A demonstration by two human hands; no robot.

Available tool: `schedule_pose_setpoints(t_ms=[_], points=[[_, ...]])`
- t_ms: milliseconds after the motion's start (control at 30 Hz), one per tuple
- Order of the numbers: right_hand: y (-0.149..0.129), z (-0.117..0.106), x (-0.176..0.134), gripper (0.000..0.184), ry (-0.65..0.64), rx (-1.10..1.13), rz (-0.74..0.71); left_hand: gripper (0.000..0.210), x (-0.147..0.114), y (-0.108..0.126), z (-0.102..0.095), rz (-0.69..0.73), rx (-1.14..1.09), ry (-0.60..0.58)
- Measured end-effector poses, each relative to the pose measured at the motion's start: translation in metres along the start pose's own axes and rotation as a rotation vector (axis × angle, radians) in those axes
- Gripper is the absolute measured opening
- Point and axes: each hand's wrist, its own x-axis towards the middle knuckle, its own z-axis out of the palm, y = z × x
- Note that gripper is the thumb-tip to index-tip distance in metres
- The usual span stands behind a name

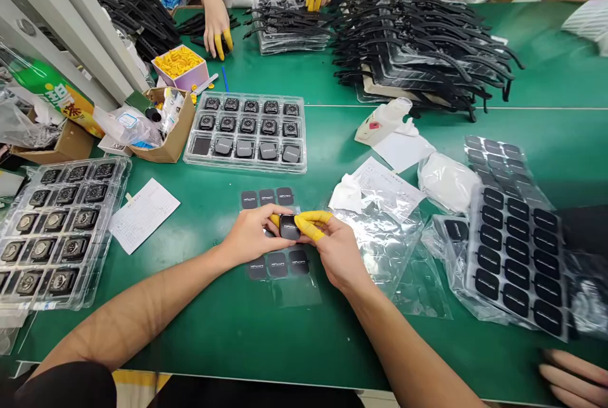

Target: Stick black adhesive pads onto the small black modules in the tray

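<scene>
Head: watch (289, 228) between both hands (254, 230) (339, 249)

the left forearm (156, 303), bare, slants up from the lower left; the right forearm (403, 344), also bare, angles up from the lower right. the left hand (249, 232) points rightward, thumb below, closed in a pinch. facing it closely, the right hand (339, 253) points leftward, its yellow-covered fingers (311, 225) bent and drawn together toward the thumb.
</scene>
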Motion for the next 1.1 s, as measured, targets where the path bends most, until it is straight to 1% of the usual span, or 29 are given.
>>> schedule_pose_setpoints(t_ms=[200, 433, 533, 567, 600, 633, 667, 700, 733, 767, 800, 833, 867, 900, 933, 967, 1033, 1067, 1100], points=[[0.000, 0.000, -0.001, 0.038, 0.010, -0.017, -0.015, 0.052, 0.000, 0.000, -0.001, -0.006, -0.005, -0.014], [0.002, 0.002, 0.001, 0.044, 0.016, -0.023, -0.011, 0.051, 0.000, 0.001, -0.001, -0.001, -0.010, -0.013], [0.006, -0.002, 0.002, 0.050, -0.009, -0.097, -0.034, 0.050, 0.000, 0.001, -0.001, 0.000, 0.004, -0.016], [0.007, -0.004, 0.003, 0.052, -0.013, -0.163, -0.070, 0.050, 0.000, 0.001, -0.001, -0.002, 0.000, -0.016], [0.008, -0.007, 0.003, 0.055, -0.002, -0.254, -0.142, 0.051, 0.000, 0.001, -0.001, -0.007, -0.008, -0.015], [0.009, -0.010, 0.003, 0.057, 0.010, -0.370, -0.257, 0.051, 0.000, 0.000, -0.001, -0.016, -0.020, -0.011], [0.010, -0.014, 0.004, 0.058, 0.004, -0.508, -0.406, 0.052, 0.000, -0.001, -0.001, -0.027, -0.037, -0.006], [0.010, -0.017, 0.004, 0.058, -0.037, -0.664, -0.573, 0.053, 0.000, -0.002, -0.001, -0.036, -0.063, -0.001], [0.011, -0.020, 0.004, 0.057, -0.108, -0.828, -0.732, 0.054, 0.001, -0.004, -0.001, -0.043, -0.097, 0.006], [0.011, -0.023, 0.005, 0.054, -0.183, -0.987, -0.855, 0.054, 0.001, -0.005, -0.002, -0.050, -0.131, 0.014], [0.012, -0.025, 0.006, 0.051, -0.221, -1.132, -0.923, 0.055, 0.001, -0.006, -0.002, -0.057, -0.165, 0.021], [0.013, -0.026, 0.006, 0.049, -0.195, -1.252, -0.939, 0.057, 0.002, -0.007, -0.003, -0.067, -0.193, 0.027], [0.014, -0.026, 0.007, 0.049, -0.102, -1.332, -0.927, 0.058, 0.002, -0.008, -0.003, -0.080, -0.216, 0.030], [0.015, -0.026, 0.007, 0.050, 0.006, -1.368, -0.912, 0.060, 0.003, -0.008, -0.003, -0.094, -0.234, 0.030], [0.016, -0.025, 0.007, 0.052, 0.065, -1.378, -0.912, 0.060, 0.003, -0.008, -0.002, -0.103, -0.248, 0.031], [0.017, -0.023, 0.007, 0.054, 0.051, -1.382, -0.932, 0.060, 0.003, -0.008, -0.001, -0.107, -0.264, 0.033], [0.017, -0.020, 0.006, 0.053, -0.032, -1.392, -0.961, 0.060, 0.002, -0.008, 0.003, -0.113, -0.295, 0.051], [0.017, -0.018, 0.005, 0.049, 0.001, -1.394, -0.934, 0.062, 0.001, -0.007, 0.006, -0.125, -0.314, 0.062], [0.017, -0.017, 0.005, 0.046, 0.097, -1.385, -0.879, 0.064, 0.001, -0.006, 0.007, -0.142, -0.340, 0.072]])
